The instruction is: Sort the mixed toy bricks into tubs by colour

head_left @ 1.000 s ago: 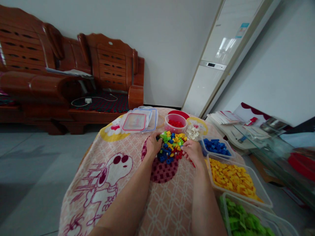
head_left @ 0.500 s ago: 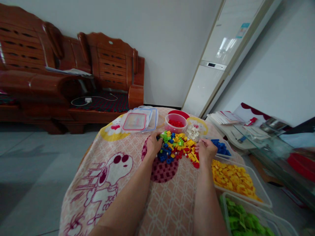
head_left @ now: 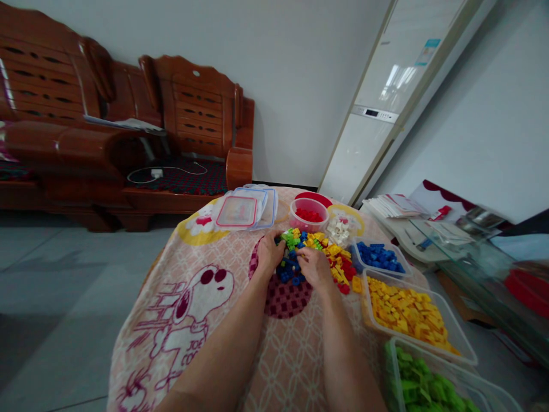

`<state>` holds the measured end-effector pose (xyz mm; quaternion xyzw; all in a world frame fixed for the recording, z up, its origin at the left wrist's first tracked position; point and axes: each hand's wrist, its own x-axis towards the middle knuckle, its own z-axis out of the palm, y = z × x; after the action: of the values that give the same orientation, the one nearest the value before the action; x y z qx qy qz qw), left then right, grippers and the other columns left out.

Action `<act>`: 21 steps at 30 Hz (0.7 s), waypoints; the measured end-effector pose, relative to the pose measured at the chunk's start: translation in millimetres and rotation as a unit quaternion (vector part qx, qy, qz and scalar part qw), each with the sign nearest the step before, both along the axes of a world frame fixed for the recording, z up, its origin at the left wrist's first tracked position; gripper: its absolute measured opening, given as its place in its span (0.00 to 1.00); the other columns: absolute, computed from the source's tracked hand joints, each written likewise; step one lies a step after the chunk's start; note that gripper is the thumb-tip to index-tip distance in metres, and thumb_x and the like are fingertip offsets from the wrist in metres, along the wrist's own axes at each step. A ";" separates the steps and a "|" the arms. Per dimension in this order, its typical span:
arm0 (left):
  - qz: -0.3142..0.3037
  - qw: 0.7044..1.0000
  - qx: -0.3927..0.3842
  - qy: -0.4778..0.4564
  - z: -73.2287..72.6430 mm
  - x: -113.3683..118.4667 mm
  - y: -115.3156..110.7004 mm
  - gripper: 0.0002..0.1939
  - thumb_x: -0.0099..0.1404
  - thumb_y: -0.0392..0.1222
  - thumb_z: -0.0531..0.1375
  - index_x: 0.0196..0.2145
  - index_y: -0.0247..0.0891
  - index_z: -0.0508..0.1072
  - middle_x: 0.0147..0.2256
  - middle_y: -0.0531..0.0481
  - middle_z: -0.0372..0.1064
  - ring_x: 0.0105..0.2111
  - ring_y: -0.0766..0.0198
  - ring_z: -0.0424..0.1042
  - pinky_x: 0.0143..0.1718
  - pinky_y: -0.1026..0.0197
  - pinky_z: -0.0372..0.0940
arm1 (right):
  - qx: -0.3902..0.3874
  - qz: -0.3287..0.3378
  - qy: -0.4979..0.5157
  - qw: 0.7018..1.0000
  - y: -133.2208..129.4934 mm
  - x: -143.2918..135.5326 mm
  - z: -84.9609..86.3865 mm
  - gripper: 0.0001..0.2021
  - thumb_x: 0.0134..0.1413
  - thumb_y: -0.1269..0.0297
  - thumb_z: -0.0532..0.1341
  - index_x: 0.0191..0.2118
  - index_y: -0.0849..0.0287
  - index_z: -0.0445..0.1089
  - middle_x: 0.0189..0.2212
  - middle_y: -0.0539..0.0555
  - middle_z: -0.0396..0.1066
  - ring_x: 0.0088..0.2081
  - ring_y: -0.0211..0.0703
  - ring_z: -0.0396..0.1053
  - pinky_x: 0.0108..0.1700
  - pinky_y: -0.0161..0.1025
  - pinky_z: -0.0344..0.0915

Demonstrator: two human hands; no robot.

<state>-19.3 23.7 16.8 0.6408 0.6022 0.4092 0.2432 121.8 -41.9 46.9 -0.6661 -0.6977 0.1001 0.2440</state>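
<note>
Both hands are bending over a heap of mixed toy building bricks [head_left: 319, 239]: the left hand [head_left: 270, 253] is keeping its place at the near-left edge, while the right hand [head_left: 315, 266] is returning from the heap's right side. That shift is bringing both hands around the dark-blue bricks [head_left: 288, 269] and uncovering the yellow and red ones. Fingers are curling; one cannot tell whether either hand is grasping a brick.

Beneath them, a patterned tablecloth [head_left: 283, 355] is spreading out. Right of the right hand, a yellow-brick box [head_left: 455, 323], a green-brick box [head_left: 396, 372] and a blue-brick box [head_left: 380, 270] are standing open. Beyond the hands, a pink-tinted tub [head_left: 309, 225] is holding red bricks. One yellow brick [head_left: 357, 284] is lying just beside the yellow-brick box.
</note>
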 end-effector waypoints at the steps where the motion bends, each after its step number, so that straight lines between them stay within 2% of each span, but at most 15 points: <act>1: 0.002 1.000 -0.001 -0.001 0.4 0.1 -0.4 0.17 0.60 0.34 0.59 0.48 0.40 0.75 0.47 0.47 0.75 0.48 0.59 0.72 0.54 0.58 0.64 | -0.004 -0.020 -0.014 1.000 -1.2 4.2 1.5 0.10 0.55 0.67 0.57 0.32 0.55 0.78 0.31 0.53 0.78 0.34 0.40 0.72 0.37 0.32 0.60; 5: 0.000 1.000 -0.008 -0.001 1.9 0.4 -1.8 0.17 0.60 0.35 0.59 0.47 0.40 0.75 0.47 0.48 0.75 0.48 0.59 0.72 0.54 0.58 0.63 | -0.008 -0.092 -0.024 0.995 -4.6 26.8 5.8 0.11 0.54 0.64 0.57 0.28 0.57 0.77 0.26 0.53 0.76 0.30 0.40 0.70 0.32 0.32 0.57; 8: 0.001 1.000 -0.010 0.000 1.3 0.5 -1.7 0.17 0.60 0.35 0.58 0.48 0.41 0.75 0.46 0.48 0.76 0.47 0.59 0.72 0.53 0.58 0.63 | -0.007 -0.103 0.017 0.995 -4.4 36.5 5.1 0.11 0.54 0.63 0.57 0.29 0.57 0.77 0.25 0.52 0.75 0.29 0.40 0.70 0.30 0.33 0.57; 15: 0.003 1.000 -0.003 0.000 -1.5 0.9 0.8 0.18 0.60 0.35 0.59 0.48 0.39 0.75 0.47 0.47 0.75 0.47 0.59 0.72 0.53 0.58 0.63 | -0.053 0.006 0.064 0.997 -2.6 20.2 -0.2 0.06 0.50 0.64 0.62 0.29 0.56 0.78 0.24 0.49 0.75 0.29 0.39 0.70 0.32 0.32 0.59; 21: 0.004 1.000 -0.006 0.001 0.6 0.9 -0.4 0.17 0.60 0.35 0.58 0.48 0.40 0.75 0.46 0.48 0.76 0.47 0.59 0.72 0.53 0.58 0.64 | -0.083 0.019 0.049 0.995 -5.6 12.0 2.8 0.05 0.48 0.69 0.63 0.28 0.56 0.77 0.26 0.50 0.76 0.31 0.39 0.71 0.34 0.32 0.60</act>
<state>-18.4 23.3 17.4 0.6373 0.6072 0.4064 0.2448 133.9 -47.6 49.7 -0.6649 -0.6866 0.1954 0.2198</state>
